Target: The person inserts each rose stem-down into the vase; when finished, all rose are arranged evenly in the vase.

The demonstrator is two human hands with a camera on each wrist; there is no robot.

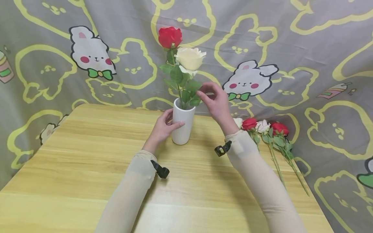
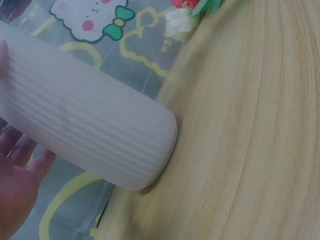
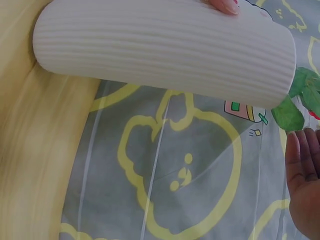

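A white ribbed vase (image 1: 183, 127) stands upright on the table, holding a red artificial rose (image 1: 170, 38) and a cream-white artificial rose (image 1: 190, 59). My left hand (image 1: 166, 125) grips the vase from its left side, thumb across the front. In the left wrist view, fingers (image 2: 42, 162) show behind the vase (image 2: 95, 107). At the rose leaves (image 1: 193, 85), right of the vase mouth, is my right hand (image 1: 214, 98), its thumb and index fingertips close together. Whether they pinch a leaf or only touch it is unclear. The right wrist view shows fingers (image 3: 305, 155) just below a leaf (image 3: 288, 114).
Several red and white roses (image 1: 279, 128) lie at the table's right edge, partly behind my right forearm. A patterned grey cloth (image 1: 131, 61) hangs behind the wooden table (image 1: 87, 155). Each wrist wears a black strap with a small camera (image 1: 222, 149).
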